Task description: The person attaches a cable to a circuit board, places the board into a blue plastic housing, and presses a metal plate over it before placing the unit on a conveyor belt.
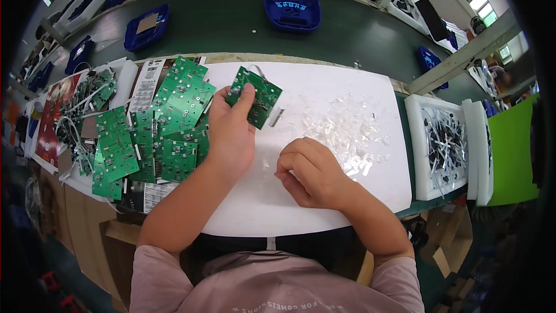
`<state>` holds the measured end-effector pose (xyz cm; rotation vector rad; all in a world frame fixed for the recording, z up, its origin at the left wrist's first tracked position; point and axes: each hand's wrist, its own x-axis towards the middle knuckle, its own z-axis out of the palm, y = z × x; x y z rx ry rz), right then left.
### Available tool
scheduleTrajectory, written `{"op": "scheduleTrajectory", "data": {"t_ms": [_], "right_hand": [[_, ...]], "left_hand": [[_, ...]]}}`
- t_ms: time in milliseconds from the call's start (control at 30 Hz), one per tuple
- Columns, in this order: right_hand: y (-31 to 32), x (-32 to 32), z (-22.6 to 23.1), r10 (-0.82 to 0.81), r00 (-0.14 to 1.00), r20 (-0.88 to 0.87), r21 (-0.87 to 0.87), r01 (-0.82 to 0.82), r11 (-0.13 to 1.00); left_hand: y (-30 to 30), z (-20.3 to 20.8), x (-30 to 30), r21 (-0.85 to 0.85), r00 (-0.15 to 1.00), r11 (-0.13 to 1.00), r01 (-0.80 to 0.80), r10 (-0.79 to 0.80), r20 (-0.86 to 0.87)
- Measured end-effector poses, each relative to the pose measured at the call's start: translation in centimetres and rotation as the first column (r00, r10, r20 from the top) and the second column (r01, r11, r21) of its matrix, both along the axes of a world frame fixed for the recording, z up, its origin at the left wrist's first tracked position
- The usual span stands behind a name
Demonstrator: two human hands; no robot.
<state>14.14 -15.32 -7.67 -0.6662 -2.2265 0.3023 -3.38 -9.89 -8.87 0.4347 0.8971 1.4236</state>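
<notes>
This is an electronics assembly workshop — green circuit boards lie heaped at left, blue plastic trays sit on a long green tabletop, and a white foam box holds loose small parts — with cardboard boxes below.

The held circuit board looks glossy. Clear plastic bits shine on a smooth, matt sheet. Far blue trays look smooth plastic.
</notes>
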Motion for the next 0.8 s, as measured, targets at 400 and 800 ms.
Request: {"op": "scheduleTrajectory", "data": {"t_ms": [400, 800], "right_hand": [[1.0, 0.8, -1.2, -0.300, 0.933, -0.202, -0.157, 0.271, 0.950], [4.8, 7.8, 1.5, -0.496, 0.603, 0.625, -0.489, 0.797, 0.354]], "left_hand": [[-1.6, 0.1, 1.2, -0.025, 0.993, 0.993, 0.115, -0.114, 0.032], [-0.5, 1.8, -0.5, 0.226, 0.946, 0.946, 0.232, -0.164, -0.281]]}}
